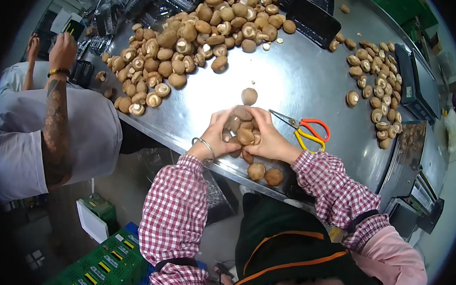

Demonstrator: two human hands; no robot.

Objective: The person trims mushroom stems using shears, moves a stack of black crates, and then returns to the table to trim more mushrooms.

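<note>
My left hand [215, 138] and my right hand [272, 143] curve inward from both sides around a small cluster of brown shiitake mushrooms [245, 136] at the table's near edge. Fingers and thumbs of both hands press against the mushrooms; some caps are partly hidden. Just beyond my fingertips sits a single mushroom [249, 96]. Closer to the edge lie two more, a left mushroom [256, 171] and a right mushroom [274, 176]. Right of my right hand rest scissors [314, 130] with one red and one yellow handle, blades apart.
A large mushroom pile [181, 41] covers the far left of the metal table [205, 100]; a smaller pile [382, 85] lies right. Black trays [312, 22] stand at the back, a scale-like black device [418, 83] at right. Another person [62, 130] works at left. Green crates [98, 273] stand below.
</note>
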